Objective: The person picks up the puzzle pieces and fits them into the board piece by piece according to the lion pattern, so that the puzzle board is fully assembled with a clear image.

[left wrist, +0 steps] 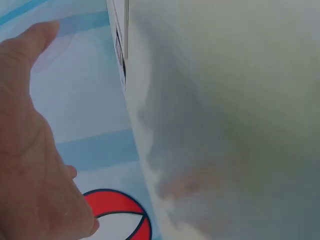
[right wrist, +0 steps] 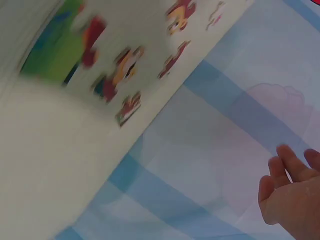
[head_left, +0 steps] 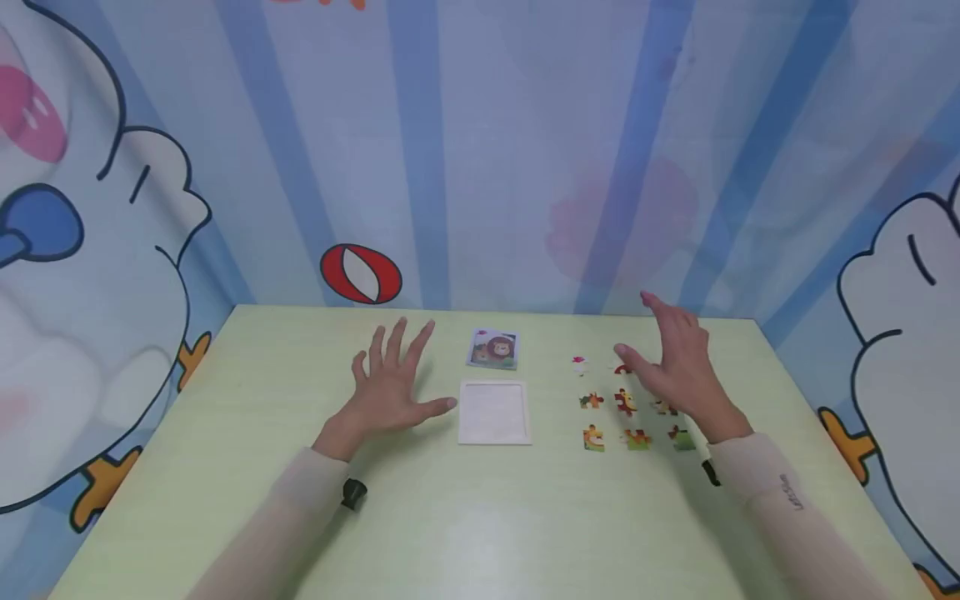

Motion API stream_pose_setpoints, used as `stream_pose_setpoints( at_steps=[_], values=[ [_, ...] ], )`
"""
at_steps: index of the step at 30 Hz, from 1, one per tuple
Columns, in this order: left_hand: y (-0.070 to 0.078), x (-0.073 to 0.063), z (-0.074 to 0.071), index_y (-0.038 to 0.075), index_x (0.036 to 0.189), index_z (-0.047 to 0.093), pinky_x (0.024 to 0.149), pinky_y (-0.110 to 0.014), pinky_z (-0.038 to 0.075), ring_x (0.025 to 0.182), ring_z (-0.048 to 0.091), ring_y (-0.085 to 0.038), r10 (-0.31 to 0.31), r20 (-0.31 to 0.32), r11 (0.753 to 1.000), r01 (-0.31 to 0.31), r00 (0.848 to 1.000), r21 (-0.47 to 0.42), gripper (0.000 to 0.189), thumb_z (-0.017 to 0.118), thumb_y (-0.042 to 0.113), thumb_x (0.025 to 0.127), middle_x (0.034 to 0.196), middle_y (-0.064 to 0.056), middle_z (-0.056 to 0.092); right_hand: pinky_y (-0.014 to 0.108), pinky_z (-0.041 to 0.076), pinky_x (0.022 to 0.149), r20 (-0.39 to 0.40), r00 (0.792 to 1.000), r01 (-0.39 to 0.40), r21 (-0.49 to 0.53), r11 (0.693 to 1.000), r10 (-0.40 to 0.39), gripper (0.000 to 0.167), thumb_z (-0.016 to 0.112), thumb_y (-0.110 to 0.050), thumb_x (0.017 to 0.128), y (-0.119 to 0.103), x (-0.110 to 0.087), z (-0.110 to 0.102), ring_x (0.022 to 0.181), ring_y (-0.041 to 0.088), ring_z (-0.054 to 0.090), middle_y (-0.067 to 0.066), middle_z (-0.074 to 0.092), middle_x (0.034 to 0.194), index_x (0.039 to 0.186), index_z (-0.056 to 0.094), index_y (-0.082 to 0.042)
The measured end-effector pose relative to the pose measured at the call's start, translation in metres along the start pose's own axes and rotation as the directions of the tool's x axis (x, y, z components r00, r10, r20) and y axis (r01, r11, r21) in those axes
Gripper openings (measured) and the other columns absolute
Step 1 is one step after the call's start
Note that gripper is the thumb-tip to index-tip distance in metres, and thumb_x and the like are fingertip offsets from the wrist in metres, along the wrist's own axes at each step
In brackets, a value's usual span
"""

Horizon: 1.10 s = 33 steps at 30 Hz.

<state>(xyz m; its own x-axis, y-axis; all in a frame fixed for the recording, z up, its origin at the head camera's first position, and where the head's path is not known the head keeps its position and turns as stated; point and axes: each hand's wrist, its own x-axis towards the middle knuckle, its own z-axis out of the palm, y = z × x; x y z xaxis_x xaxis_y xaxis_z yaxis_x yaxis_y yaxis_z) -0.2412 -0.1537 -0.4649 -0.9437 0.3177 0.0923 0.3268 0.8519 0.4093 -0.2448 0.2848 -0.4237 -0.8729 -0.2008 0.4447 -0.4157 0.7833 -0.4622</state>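
Observation:
My left hand [head_left: 386, 387] hovers over the table with its fingers spread, its thumb close to the left edge of a white square puzzle frame [head_left: 495, 413]. My right hand [head_left: 681, 360], fingers extended and thumb apart, is held above several loose jigsaw pieces [head_left: 626, 403]. The pieces lie in rough rows to the right of the frame, and the hand and sleeve partly cover some. Behind the frame lies a small square picture [head_left: 493, 348] of a lion. Neither hand holds anything. In the right wrist view the jigsaw pieces [right wrist: 129, 107] appear blurred.
A black object [head_left: 354, 493] sits beside the left sleeve, and another dark-ended object [head_left: 710, 472] is partly hidden by the right sleeve. The pale table [head_left: 480, 533] ends at a blue striped cloth [head_left: 495, 167] with cartoon figures.

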Motion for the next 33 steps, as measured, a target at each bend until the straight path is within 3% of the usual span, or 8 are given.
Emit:
stream_pose_setpoints(
  at_steps=[5,10,16,23,29,33],
  values=[
    [0.007,-0.002,0.015,0.036,0.174,0.000,0.122,-0.081,0.023,0.162,0.015,-0.054,0.029,0.133,0.994,-0.014,0.991,-0.111,0.127,0.081,0.068,0.081,0.180,-0.021,0.015,0.072,0.037,0.114,0.100,0.987,-0.136,0.075,0.988,0.128,0.061,0.067,-0.033,0.106,-0.003,0.005,0.004,0.139,0.046,0.053,0.024,0.065,0.146,0.158,0.050,-0.006],
    [0.010,-0.004,0.023,0.035,0.174,0.006,0.126,-0.079,0.020,0.164,0.015,-0.050,0.044,0.225,0.980,0.002,0.973,-0.199,0.127,0.086,0.062,0.080,0.181,-0.018,0.014,0.061,0.050,0.108,0.188,0.961,-0.229,0.115,0.967,0.205,0.052,0.064,-0.036,0.109,-0.002,0.010,0.010,0.128,0.039,0.064,0.021,0.072,0.135,0.151,0.058,-0.007],
    [0.011,-0.002,0.029,0.033,0.174,0.011,0.128,-0.076,0.019,0.165,0.019,-0.047,0.070,0.240,0.970,-0.010,0.968,-0.242,0.125,0.089,0.058,0.080,0.180,-0.014,0.022,0.059,0.053,0.108,0.236,0.938,-0.292,0.145,0.945,0.254,0.047,0.068,-0.026,0.106,0.007,0.012,0.020,0.127,0.039,0.066,0.020,0.072,0.136,0.149,0.061,-0.007],
    [0.011,-0.002,0.035,0.024,0.173,0.022,0.129,-0.075,0.015,0.167,0.016,-0.044,0.067,0.247,0.982,-0.020,0.967,-0.187,0.118,0.086,0.061,0.081,0.180,-0.011,0.024,0.058,0.057,0.103,0.299,0.919,-0.304,0.122,0.945,0.257,0.045,0.069,-0.018,0.104,0.019,0.018,0.039,0.128,0.041,0.066,0.020,0.071,0.140,0.147,0.063,-0.005],
    [0.011,-0.004,0.038,0.020,0.170,0.033,0.130,-0.073,0.014,0.168,0.013,-0.041,0.071,0.247,0.986,-0.031,0.966,-0.165,0.106,0.083,0.059,0.085,0.181,-0.007,0.021,0.054,0.058,0.102,0.376,0.876,-0.372,0.124,0.920,0.303,0.046,0.070,-0.019,0.103,0.023,0.019,0.053,0.132,0.039,0.061,0.017,0.069,0.142,0.148,0.063,-0.009],
    [0.010,-0.002,0.041,0.018,0.169,0.035,0.129,-0.073,0.014,0.168,0.013,-0.041,0.081,0.244,0.984,-0.038,0.967,-0.175,0.104,0.083,0.057,0.085,0.181,-0.007,0.021,0.050,0.058,0.099,0.403,0.865,-0.363,0.087,0.928,0.300,0.045,0.072,-0.019,0.102,0.024,0.024,0.060,0.125,0.037,0.064,0.017,0.071,0.135,0.144,0.066,-0.007]
  ],
)
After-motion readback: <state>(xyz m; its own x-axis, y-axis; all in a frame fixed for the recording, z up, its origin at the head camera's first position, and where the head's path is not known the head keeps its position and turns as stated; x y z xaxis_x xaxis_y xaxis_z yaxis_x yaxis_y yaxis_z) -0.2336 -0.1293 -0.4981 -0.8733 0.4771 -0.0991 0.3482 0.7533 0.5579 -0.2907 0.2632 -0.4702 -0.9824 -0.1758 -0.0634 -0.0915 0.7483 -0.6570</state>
